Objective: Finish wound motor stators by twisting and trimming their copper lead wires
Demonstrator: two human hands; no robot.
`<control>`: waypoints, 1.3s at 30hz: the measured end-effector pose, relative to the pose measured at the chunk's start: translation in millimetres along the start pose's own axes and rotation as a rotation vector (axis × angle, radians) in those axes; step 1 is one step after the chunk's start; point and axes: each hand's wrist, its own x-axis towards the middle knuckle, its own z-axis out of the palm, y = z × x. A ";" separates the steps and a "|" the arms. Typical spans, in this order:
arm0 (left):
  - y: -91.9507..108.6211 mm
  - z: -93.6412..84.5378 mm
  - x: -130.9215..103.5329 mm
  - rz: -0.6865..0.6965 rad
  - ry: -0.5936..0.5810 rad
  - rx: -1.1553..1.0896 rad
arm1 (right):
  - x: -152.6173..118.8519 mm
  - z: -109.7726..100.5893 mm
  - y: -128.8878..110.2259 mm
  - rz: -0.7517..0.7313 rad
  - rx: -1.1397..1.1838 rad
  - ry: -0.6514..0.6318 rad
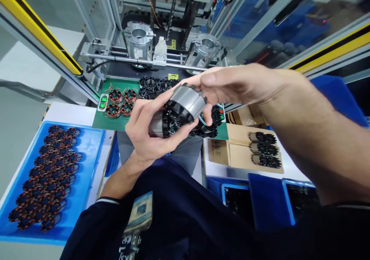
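Two metal cores with black toothed plastic ends are at my hands, one above the other. My left hand (pixel 150 136) is wrapped round the lower core (pixel 157 124) and its fingertips also touch the upper core (pixel 187 102). My right hand (pixel 219 84) has its fingers curled at the far right side of the upper core, which sits tilted. Behind them is a green work plate (pixel 101 124) with copper-wound cores (pixel 115 95) at its left and black-ended cores (pixel 148 83) at its middle and right.
A blue tray (pixel 92 148) at the left holds rows of wound cores. Ahead stands a machine with two metal cylinders (pixel 139 40) behind a horizontal rod (pixel 173 62). More cores lie on cardboard (pixel 239 156) at the right, near blue bins (pixel 264 202).
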 end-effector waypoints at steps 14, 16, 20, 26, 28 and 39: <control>-34.9 -5.4 -19.5 -0.393 0.035 -0.204 | 10.9 -38.3 -3.7 -0.071 -0.166 0.324; -34.5 -2.0 -16.3 -0.327 0.055 -0.130 | 12.5 -38.3 -2.9 -0.079 -0.166 0.309; -28.9 8.5 2.5 -0.109 0.050 -0.034 | 21.3 -33.9 -0.2 -0.040 -0.194 0.176; -29.0 13.2 14.6 -0.014 0.043 0.067 | 26.6 -38.5 6.5 -0.055 -0.178 0.064; -28.7 12.3 12.1 -0.040 0.052 0.084 | 26.0 -39.8 9.2 -0.064 -0.168 0.062; -27.0 6.5 4.7 -0.003 0.009 0.167 | 16.2 -41.7 12.8 -0.172 -0.144 0.012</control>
